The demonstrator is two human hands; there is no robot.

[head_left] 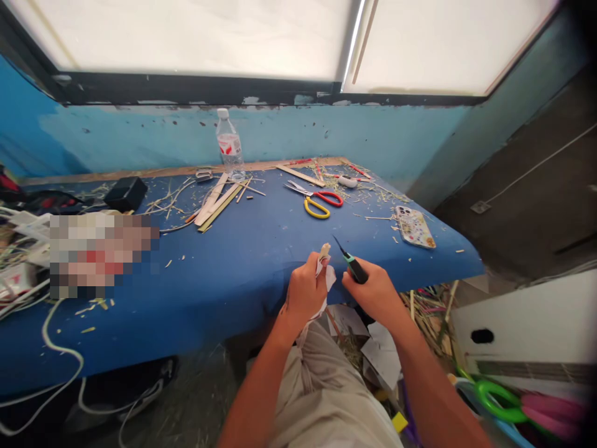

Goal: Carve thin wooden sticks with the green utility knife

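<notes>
My left hand (pixel 308 283) is closed around a small pale piece (pixel 325 249), perhaps wood, whose tip sticks up above the fingers. White paper or tissue (pixel 331 278) wraps about it and hangs below the hand. A craft knife (pixel 355 267) with a black and teal handle is gripped in my right hand (pixel 370 286). Its dark, narrow blade points up and left, apart from the pale piece. Both hands are held at the table's front edge, above my lap. Beyond them lie scissors (pixel 318 202) with one red and one yellow handle.
The blue table (pixel 242 261) carries wooden strips (pixel 217 202), a plastic bottle (pixel 229 149), a phone (pixel 415 227), a small black box (pixel 125 193) and scattered shavings. White cables (pixel 65 350) hang at the left beside a pixelated patch. Scraps and a green-rimmed item (pixel 499 401) sit below right.
</notes>
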